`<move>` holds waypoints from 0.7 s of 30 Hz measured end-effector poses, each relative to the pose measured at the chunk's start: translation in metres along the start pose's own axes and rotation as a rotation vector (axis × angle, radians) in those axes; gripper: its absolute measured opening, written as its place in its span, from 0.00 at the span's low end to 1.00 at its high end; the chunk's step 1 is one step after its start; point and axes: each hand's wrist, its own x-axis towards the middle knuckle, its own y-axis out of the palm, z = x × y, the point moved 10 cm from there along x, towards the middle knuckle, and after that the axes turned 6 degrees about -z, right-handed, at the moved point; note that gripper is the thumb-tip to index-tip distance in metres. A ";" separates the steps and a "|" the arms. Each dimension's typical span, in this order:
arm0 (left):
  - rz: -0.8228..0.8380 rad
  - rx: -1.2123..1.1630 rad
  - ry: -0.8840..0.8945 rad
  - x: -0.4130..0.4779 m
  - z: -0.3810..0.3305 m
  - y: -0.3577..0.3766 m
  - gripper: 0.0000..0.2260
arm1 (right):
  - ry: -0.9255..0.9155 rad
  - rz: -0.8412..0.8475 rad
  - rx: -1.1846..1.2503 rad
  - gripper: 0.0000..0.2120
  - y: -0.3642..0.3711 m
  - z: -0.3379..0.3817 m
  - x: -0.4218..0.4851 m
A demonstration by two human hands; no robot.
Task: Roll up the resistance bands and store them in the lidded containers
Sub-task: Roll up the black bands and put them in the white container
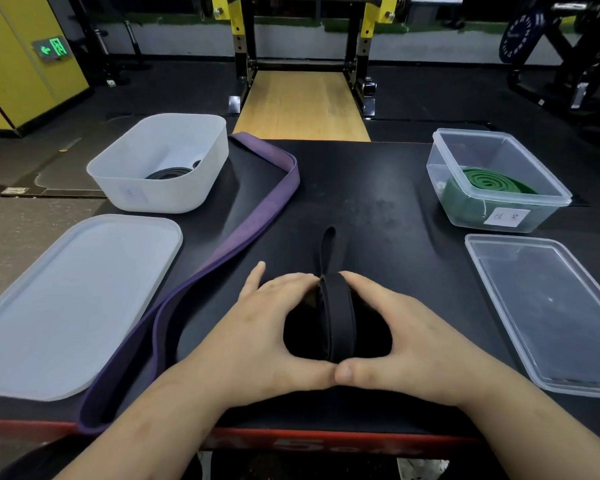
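A black resistance band (336,320) is gripped as an upright roll at the near middle of the black table (361,188). The left hand (267,327) and right hand (395,327) are curled round its sides, thumbs touching, with a short tail laid ahead. A purple band (257,216) is stretched unrolled at left, beside the white container (187,188) and white lid (73,303). At right, a green roll (485,181) is kept in the clear container (465,206) — 1 clear lid (548,310) alongside.

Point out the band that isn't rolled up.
The purple band, stretched along the table's left side. The green band is coiled in a box, the black band rolled between the left hand and right hand.
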 end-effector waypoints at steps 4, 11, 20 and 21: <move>0.026 -0.056 -0.014 -0.003 -0.003 0.003 0.41 | 0.007 -0.054 0.089 0.32 -0.008 0.002 0.000; 0.011 -0.067 -0.002 0.002 -0.008 0.001 0.36 | -0.008 -0.037 0.073 0.44 -0.004 -0.004 -0.003; 0.040 -0.057 -0.044 -0.003 -0.005 0.003 0.39 | -0.041 -0.094 0.126 0.35 -0.010 0.002 0.001; 0.042 -0.071 -0.050 -0.004 -0.004 0.004 0.39 | -0.035 -0.100 0.140 0.34 -0.010 0.001 0.001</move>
